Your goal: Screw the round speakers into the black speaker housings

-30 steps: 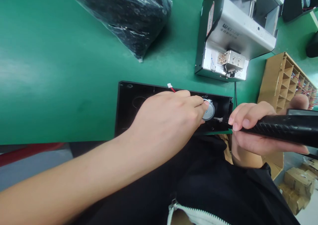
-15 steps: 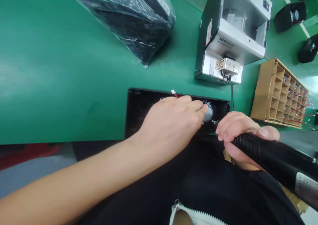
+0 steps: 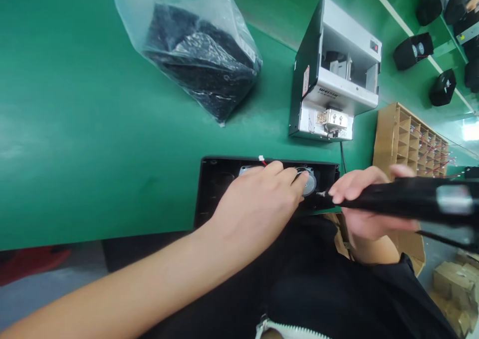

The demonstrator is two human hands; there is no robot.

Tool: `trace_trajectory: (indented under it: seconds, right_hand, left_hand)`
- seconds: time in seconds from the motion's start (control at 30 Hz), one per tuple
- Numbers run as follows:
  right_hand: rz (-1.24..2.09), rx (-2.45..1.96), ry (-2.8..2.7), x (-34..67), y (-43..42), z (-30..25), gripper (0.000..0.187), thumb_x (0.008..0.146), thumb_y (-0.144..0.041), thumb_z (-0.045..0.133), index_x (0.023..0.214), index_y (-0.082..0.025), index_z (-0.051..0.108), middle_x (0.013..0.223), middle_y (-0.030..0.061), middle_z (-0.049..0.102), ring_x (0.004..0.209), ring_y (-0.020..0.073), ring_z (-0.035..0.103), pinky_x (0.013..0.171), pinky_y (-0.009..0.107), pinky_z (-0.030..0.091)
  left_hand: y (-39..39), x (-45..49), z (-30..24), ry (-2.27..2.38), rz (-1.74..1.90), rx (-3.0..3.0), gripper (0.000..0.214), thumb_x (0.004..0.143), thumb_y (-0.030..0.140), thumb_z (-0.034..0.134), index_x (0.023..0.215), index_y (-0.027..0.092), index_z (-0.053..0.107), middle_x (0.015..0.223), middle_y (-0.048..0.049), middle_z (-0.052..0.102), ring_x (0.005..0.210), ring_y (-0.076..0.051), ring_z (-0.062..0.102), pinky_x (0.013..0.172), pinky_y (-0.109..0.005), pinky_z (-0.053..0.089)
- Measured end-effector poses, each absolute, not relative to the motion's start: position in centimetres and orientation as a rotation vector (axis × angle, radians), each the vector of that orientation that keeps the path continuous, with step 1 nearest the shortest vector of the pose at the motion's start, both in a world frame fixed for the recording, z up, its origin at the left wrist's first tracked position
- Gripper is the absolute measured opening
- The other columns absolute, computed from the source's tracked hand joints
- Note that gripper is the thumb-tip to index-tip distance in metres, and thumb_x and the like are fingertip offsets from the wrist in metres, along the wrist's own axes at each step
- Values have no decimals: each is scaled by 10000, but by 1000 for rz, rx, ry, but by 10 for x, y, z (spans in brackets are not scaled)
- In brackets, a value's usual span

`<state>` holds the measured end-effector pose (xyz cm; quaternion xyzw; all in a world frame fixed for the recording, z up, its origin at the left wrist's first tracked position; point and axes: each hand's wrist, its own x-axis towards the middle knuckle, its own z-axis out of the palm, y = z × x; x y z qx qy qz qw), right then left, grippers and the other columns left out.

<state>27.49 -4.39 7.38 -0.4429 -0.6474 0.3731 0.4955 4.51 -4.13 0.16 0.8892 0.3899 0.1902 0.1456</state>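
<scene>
Black casing (image 3: 209, 179) lies open side up near the front edge of the green table (image 3: 93, 129), beneath the left hand (image 3: 258, 199). This hand is partly curled, fingertips at a round grey part (image 3: 310, 185) inside the casing; whether they grip it cannot be told. Closed around a black handheld tool (image 3: 404, 199), the right hand (image 3: 354, 183) holds its spring-wrapped tip (image 3: 320, 193) just beside that part. A white connector (image 3: 261, 158) shows at the casing's far rim. Beyond stands a silver machine (image 3: 339, 92).
</scene>
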Motion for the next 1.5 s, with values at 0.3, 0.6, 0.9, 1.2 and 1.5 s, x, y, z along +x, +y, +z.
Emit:
trace_trajectory:
  seconds: [0.3, 0.6, 0.9, 1.2, 1.5]
  right_hand:
    - [447, -709, -1396, 259, 77, 81, 619, 1205, -915, 541, 1579, -445, 689, 840, -75, 687, 540, 153, 738, 474, 286, 593]
    - [501, -679, -1285, 234, 94, 70, 515, 1216, -810, 662, 1427, -342, 711, 772, -86, 659, 440, 104, 554, 427, 243, 441]
    - [550, -639, -1250, 242, 104, 65, 509, 1244, -775, 506, 1395, -425, 843, 771, -48, 609, 425, 116, 573, 426, 252, 428]
    - [783, -761, -1404, 254, 43, 104, 440, 1173, -814, 739, 1391, -480, 922, 850, -37, 773, 509, 157, 695, 489, 317, 630]
    - [1146, -958, -1480, 253, 6, 143, 293, 1128, -747, 860, 1269, -512, 967, 739, -60, 763, 535, 204, 713, 572, 416, 746]
  left_hand:
    - [-42, 19, 9, 1049, 687, 2732, 294, 1270, 233, 633, 1210, 163, 913, 1097, -138, 932, 916, -336, 816, 786, -506, 669]
    - [-42, 15, 3, 1056, 737, 2665, 261, 1236, 231, 682, 1185, 179, 933, 1140, -170, 941, 940, -345, 841, 763, -502, 694]
    - [-43, 15, 5, 1078, 718, 2657, 269, 1239, 238, 691, 1238, 187, 955, 1144, -160, 946, 932, -337, 836, 803, -504, 730]
    - [-50, 11, 6, 1078, 738, 2723, 324, 1267, 236, 646, 1200, 156, 952, 1195, -158, 959, 985, -340, 862, 761, -501, 715]
    - [-61, 0, -1, 1002, 780, 2594, 285, 1165, 382, 912, 1322, 145, 930, 1372, -183, 952, 1095, -370, 880, 879, -510, 699]
